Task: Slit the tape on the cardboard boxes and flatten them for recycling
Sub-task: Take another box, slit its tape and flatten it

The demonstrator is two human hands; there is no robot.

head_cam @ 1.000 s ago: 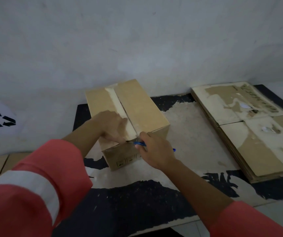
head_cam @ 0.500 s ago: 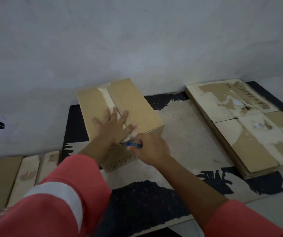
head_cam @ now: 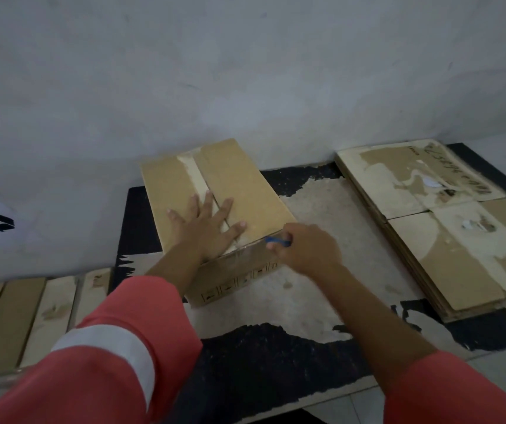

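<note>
Head: one box under left hand; right hand grips cutter.

Coral-red sleeves; 1 pale reflective band on the left.

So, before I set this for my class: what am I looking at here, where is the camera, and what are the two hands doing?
There is no machine here. A person wears a wide-angle camera on the head, looking forward and down, so you see their own arms in red sleeves. A closed cardboard box stands on a worn black mat by a wall, with a strip of tape along its top seam. The left hand lies flat on the lid, fingers spread, pressing on it. The right hand grips a small blue tool at the box's near top edge; its blade is hidden, though it is probably a cutter. To the right lies a stack of flattened boxes; more flat cardboard lies at the far left.
</note>
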